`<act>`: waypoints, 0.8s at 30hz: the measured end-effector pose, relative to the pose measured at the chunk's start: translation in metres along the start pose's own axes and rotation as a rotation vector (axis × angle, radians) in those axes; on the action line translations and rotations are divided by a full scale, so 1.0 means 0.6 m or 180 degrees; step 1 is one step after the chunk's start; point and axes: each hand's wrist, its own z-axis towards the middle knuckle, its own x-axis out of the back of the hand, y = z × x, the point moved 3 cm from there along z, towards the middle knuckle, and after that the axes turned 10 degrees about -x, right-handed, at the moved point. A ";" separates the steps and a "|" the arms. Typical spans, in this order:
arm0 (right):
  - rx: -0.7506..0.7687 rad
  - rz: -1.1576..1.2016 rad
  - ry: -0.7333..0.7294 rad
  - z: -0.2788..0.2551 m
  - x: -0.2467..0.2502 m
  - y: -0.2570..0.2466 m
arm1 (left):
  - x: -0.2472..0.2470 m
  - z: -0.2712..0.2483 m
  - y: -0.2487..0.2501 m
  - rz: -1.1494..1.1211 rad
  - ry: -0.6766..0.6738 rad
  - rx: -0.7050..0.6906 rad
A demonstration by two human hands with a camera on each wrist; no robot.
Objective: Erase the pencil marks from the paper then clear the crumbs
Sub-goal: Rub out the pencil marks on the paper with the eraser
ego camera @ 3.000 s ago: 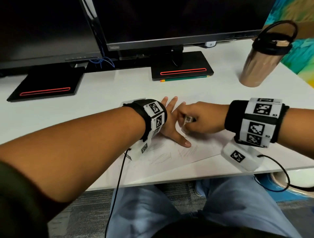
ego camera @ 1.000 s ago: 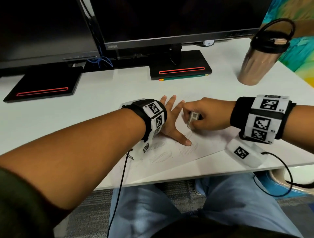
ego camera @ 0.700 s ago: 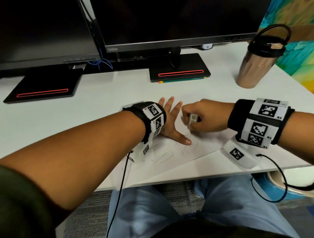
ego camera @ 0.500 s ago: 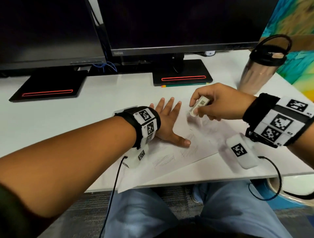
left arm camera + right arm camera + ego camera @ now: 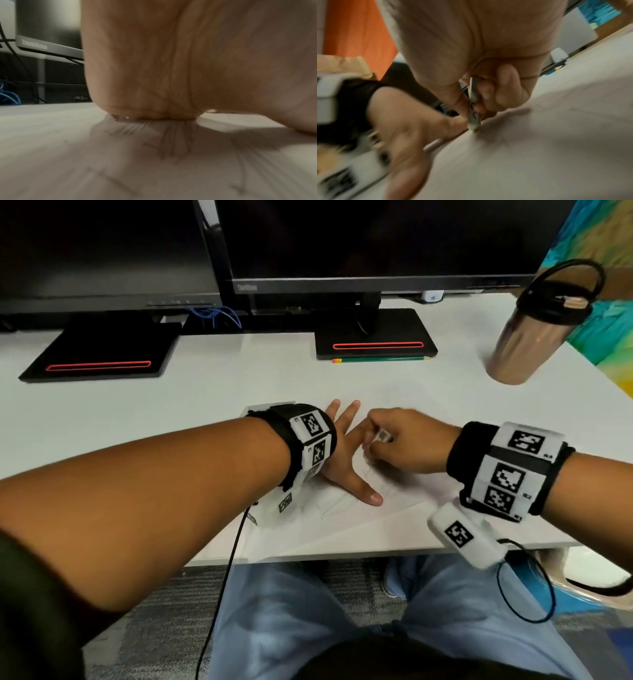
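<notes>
A white sheet of paper with faint pencil scribbles lies at the desk's front edge. My left hand lies flat on it, fingers spread and thumb out, and presses it down. My right hand pinches a small white eraser in a printed sleeve. The eraser stands on end with its tip on the paper, just beside the left hand. The right wrist view is blurred by motion. I cannot make out crumbs.
Two dark monitors on black bases stand at the back of the white desk. A green pencil lies before the right base. A metal tumbler with a black lid stands back right. My knees sit below the desk edge.
Half a second ago my right hand held the eraser lifted off the sheet; now it is back down with the eraser tip on the paper beside my left fingers. The left hand has stayed put.
</notes>
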 end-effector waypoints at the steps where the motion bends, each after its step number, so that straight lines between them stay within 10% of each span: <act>1: 0.0064 -0.0050 -0.0118 -0.002 -0.002 -0.003 | 0.000 0.000 0.001 0.0012 -0.0019 0.0003; 24: 0.0296 -0.0185 -0.0672 -0.001 -0.001 -0.026 | 0.004 -0.020 0.013 -0.0010 0.0030 -0.0026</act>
